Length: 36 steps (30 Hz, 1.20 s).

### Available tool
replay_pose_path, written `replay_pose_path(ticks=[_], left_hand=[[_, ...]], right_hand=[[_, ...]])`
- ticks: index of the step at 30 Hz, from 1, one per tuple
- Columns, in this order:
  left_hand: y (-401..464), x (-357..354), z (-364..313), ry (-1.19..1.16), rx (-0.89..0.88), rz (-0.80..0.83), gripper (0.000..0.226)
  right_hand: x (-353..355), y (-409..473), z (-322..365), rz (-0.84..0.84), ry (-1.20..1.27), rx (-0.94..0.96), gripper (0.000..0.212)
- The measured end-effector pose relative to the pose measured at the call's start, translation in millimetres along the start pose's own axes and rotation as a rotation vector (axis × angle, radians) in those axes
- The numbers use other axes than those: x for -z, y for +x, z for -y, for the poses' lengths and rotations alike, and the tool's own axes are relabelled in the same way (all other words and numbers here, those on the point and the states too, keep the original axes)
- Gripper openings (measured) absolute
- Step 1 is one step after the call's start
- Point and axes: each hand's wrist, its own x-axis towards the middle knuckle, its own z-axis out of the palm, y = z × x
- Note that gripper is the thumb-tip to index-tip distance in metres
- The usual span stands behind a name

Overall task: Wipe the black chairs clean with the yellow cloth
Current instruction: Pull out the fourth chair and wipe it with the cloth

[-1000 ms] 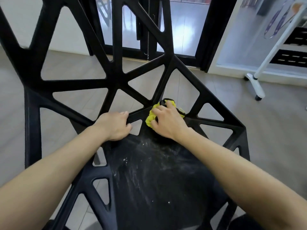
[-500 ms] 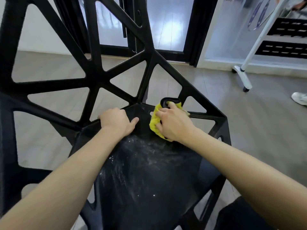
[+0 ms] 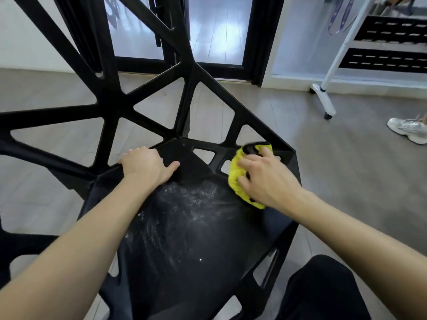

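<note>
The left hand (image 3: pixel 147 166) is gripping the black plastic lattice chair's (image 3: pixel 189 239) rim while the right hand (image 3: pixel 265 179) is clutching the crumpled yellow cloth (image 3: pixel 236 176), elongated front-to-back, against the dusty seat.

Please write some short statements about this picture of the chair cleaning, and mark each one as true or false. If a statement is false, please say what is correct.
1. The right hand presses the yellow cloth on the black chair. True.
2. The left hand holds a spray bottle. False: it holds no bottle; it rests on the left rear edge of the seat, fingers curled over the rim.
3. White dusty marks show on the middle of the seat. True.
4. The cloth lies at the front edge of the seat, near the person. False: it is at the far right corner, beside the backrest.
5. A white shoe is on the floor to the right. True.
</note>
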Motion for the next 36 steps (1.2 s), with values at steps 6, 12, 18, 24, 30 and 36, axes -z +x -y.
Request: replay_pose_path(ticks=[6, 12, 18, 24, 30, 36], left_hand=[[11, -2, -2, 0.003, -0.032, 0.031, 0.095], [11, 14, -8, -0.078, -0.063, 0.022, 0.072], [-18, 36, -75, -0.550, -0.521, -0.036, 0.040], [-9, 13, -98, -0.470, -0.458, 0.103, 0.042], [-2, 6, -101, -0.410, -0.476, 0.076, 0.051], [-4, 11, -99, -0.442, -0.437, 0.166, 0.059]], right_hand=[[-11, 39, 23, -0.027, -0.098, -0.082, 0.034], [-1, -44, -13, -0.078, 0.147, -0.039, 0.039], [-20, 9, 3, -0.089, 0.221, -0.125, 0.038], [-14, -77, -36, -0.263, 0.378, -0.131, 0.034], [-16, -19, -70, -0.432, 0.448, -0.400, 0.036], [-3, -102, -31, -0.230, 0.749, -0.266, 0.044]])
